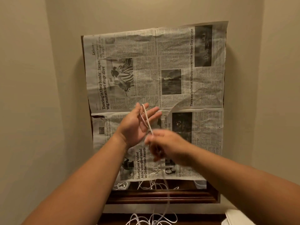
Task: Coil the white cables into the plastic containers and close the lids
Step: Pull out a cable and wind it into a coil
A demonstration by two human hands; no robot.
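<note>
Two bare forearms, bare left hand, bare right hand

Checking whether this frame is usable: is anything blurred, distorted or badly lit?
Head view: the right hand is smeared by motion blur, while the left hand and the white cable looped over its fingers are fairly sharp; the light is warm, dim and even, with no glare on the newspaper; the wide-angle lens bows the walls and the newspaper's edges.

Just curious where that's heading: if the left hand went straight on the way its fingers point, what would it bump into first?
Probably nothing soon: the left hand, with the white cable looped over it, points out over the newspaper. The wall behind looks next, though height is unclear.
</note>
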